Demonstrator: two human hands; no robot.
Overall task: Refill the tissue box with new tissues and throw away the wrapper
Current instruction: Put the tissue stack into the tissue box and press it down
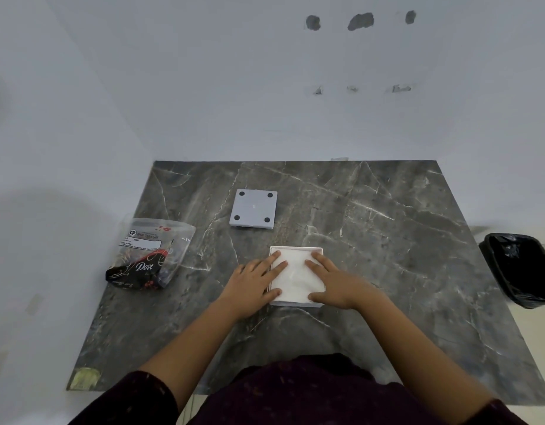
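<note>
Tissue box point(321, 250): open, at table point(387, 240) centre, white tissues point(295, 277) inside. Left hand point(252, 286), right hand point(332, 283): flat, fingers spread, apparently pressing the stack level. Base plate point(254, 209): feet up, set aside behind. Wrapper point(148, 256): apparently emptied, lying left. Bin point(519, 268): right, awaiting it.

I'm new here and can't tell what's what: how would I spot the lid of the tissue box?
Look at the dark marble table, then the far side beyond both hands. The lid is the flat grey square lying alone there, marked by four black round feet at its corners.
</note>
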